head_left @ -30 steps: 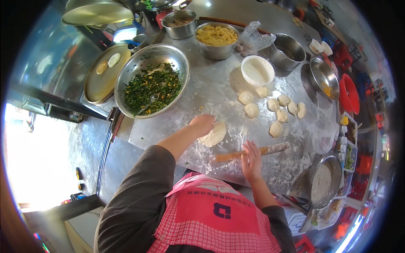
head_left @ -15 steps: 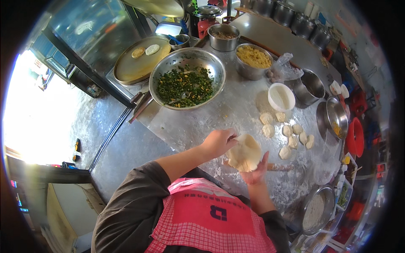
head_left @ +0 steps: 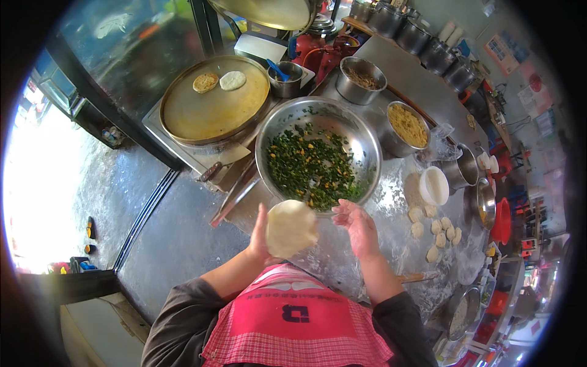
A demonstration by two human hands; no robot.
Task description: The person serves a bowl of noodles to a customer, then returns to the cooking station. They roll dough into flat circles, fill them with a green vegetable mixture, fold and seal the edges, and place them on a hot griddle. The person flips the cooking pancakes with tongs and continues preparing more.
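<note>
A thin round dough sheet [head_left: 291, 229] lies across my left hand [head_left: 259, 243], the thumb upright along its left edge and most of the fingers hidden beneath it. Apart from the dough, my right hand [head_left: 361, 232] is lifted with loosely bent, spread fingers and holds nothing. Its fingertips are close to the near rim of a wide steel bowl [head_left: 369, 136]. Chopped greens with yellow bits [head_left: 312, 162] fill the bottom of that bowl. On the floured table, right of my right hand, sit several small dough balls [head_left: 440, 240] and a wooden rolling pin [head_left: 418, 277].
A round griddle [head_left: 235, 113] with two flat cakes [head_left: 232, 80] stands at the far left. A metal spatula [head_left: 227, 160] lies below it. Beyond the bowl are a pot of yellow filling [head_left: 406, 125], a pot of brownish filling [head_left: 362, 76] and a white bowl [head_left: 434, 186].
My view and both hands have shifted left, toward the big bowl and griddle. The dough sheet now rests on my left hand; my right hand has let go of it.
</note>
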